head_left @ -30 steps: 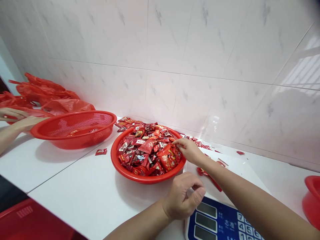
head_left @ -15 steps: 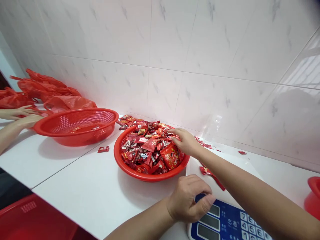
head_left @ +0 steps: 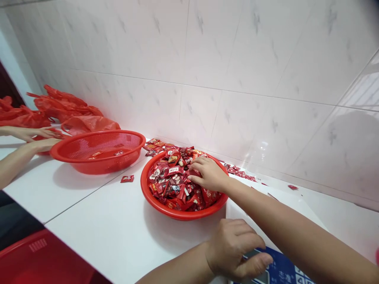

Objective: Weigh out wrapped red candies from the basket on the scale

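A red plastic colander (head_left: pixel 184 215) stands on the white table, heaped with small red snack packets (head_left: pixel 175 179). My right hand (head_left: pixel 211 173) reaches over its right side, fingers bent and apart, fingertips touching the packets. No packet shows gripped in it. Lower down, my left hand (head_left: pixel 237 248) hovers by the near left corner of a blue scale (head_left: pixel 278 264), thumb and fingers apart and nothing visible between them. The left hand and right forearm hide much of the scale.
A second red colander (head_left: pixel 97 157) with a few packets stands at left, beside another person's hands (head_left: pixel 38 140). Red plastic bags (head_left: pixel 65 104) lie behind it. Loose packets (head_left: pixel 155 146) lie along the tiled wall, and one single packet (head_left: pixel 127 178) lies between the colanders.
My right hand has moved from the colander's right rim inward over the packets, its fingers lower among them. The left hand's thumb and fingers have spread apart. The view has shifted slightly.
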A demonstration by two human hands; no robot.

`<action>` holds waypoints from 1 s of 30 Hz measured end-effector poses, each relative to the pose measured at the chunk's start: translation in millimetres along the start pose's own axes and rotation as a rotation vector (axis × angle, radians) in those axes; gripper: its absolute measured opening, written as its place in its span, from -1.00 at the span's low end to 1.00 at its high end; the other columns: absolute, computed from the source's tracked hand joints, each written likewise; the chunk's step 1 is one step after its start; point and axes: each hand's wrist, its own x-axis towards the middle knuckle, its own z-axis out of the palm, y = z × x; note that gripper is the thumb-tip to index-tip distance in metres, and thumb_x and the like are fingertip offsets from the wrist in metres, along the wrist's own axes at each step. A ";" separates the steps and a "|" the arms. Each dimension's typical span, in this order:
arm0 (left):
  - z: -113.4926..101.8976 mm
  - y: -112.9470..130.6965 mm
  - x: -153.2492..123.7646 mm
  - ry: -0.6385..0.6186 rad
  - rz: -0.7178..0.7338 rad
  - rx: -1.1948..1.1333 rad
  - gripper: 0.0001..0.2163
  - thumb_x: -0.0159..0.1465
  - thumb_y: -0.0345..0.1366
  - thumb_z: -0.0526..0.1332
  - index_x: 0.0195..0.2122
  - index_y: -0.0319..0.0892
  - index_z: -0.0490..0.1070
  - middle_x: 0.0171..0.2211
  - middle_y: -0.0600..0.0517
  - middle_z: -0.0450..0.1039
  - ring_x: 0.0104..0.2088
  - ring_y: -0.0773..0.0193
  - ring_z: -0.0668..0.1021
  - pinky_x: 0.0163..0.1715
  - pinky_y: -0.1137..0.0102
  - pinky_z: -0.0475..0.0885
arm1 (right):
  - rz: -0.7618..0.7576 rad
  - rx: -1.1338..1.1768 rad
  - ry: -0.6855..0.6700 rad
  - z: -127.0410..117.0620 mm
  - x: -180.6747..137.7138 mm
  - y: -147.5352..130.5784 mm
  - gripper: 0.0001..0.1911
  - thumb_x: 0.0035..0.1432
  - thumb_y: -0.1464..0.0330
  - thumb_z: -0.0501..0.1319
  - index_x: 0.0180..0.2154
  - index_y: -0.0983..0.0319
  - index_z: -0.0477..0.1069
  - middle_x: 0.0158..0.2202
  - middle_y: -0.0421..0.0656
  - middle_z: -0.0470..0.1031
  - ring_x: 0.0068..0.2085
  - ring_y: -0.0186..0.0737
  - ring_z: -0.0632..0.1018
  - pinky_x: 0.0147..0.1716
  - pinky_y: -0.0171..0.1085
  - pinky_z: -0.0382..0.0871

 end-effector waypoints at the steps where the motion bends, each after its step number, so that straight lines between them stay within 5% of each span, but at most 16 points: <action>1: -0.3 1.0 0.5 -0.010 -0.002 0.000 -0.70 0.29 -0.14 0.03 -0.43 -0.19 0.42 -0.57 -0.04 0.48 -0.54 0.26 0.48 -0.48 0.39 0.37 | 0.012 -0.004 0.010 -1.5 1.4 -2.3 -0.71 0.26 0.19 0.12 -0.11 0.21 0.43 -0.01 -0.03 0.45 0.07 -0.07 0.37 0.06 -0.02 0.17; 6: -2.2 3.7 3.2 -0.010 0.015 0.016 -0.69 0.29 -0.13 0.01 -0.44 -0.19 0.41 -0.57 -0.04 0.48 -0.55 0.26 0.48 -0.51 0.38 0.35 | -0.066 -0.004 -0.023 -5.2 8.7 -24.4 -0.80 0.16 0.29 0.20 -0.16 0.18 0.41 -0.02 -0.10 0.46 0.10 -0.09 0.34 0.09 -0.08 0.11; 9: -1.4 2.5 3.0 -0.017 0.013 0.015 -0.69 0.29 -0.13 -0.01 -0.43 -0.18 0.41 -0.55 -0.04 0.49 -0.54 0.25 0.48 -0.51 0.37 0.35 | -0.113 -0.007 -0.081 -3.1 5.1 -30.4 -0.69 0.00 0.36 0.27 -0.15 0.19 0.40 -0.09 -0.12 0.50 0.06 -0.06 0.38 0.08 -0.07 0.10; 16: 3.8 -1.3 -1.5 -0.043 0.022 0.015 -0.70 0.28 -0.13 0.01 -0.46 -0.17 0.39 -0.57 -0.04 0.48 -0.55 0.26 0.48 -0.48 0.38 0.35 | -0.140 -0.041 -0.101 8.9 -5.8 -27.4 -0.35 0.02 0.08 0.30 0.13 0.09 0.25 0.08 -0.10 0.40 0.14 0.03 0.30 0.15 0.05 -0.08; 23: 2.8 -1.8 -1.6 -0.086 0.023 0.050 -0.73 0.27 -0.16 0.03 -0.47 -0.17 0.38 -0.60 -0.01 0.42 -0.56 0.27 0.45 -0.52 0.40 0.31 | -0.122 -0.035 -0.002 15.3 -6.3 -23.8 -0.74 0.21 0.48 0.06 -0.14 0.20 0.46 -0.28 -0.10 0.55 -0.15 -0.16 0.47 0.13 -0.04 -0.04; 30: -0.1 0.5 0.5 -0.105 -0.016 0.056 -0.72 0.29 -0.17 0.02 -0.44 -0.18 0.41 -0.59 -0.01 0.44 -0.55 0.28 0.44 -0.52 0.41 0.33 | 0.073 0.174 0.214 1.7 -7.4 -13.1 -0.82 0.21 0.49 0.09 -0.27 0.21 0.46 -0.29 -0.13 0.55 -0.20 -0.21 0.49 -0.02 -0.15 0.20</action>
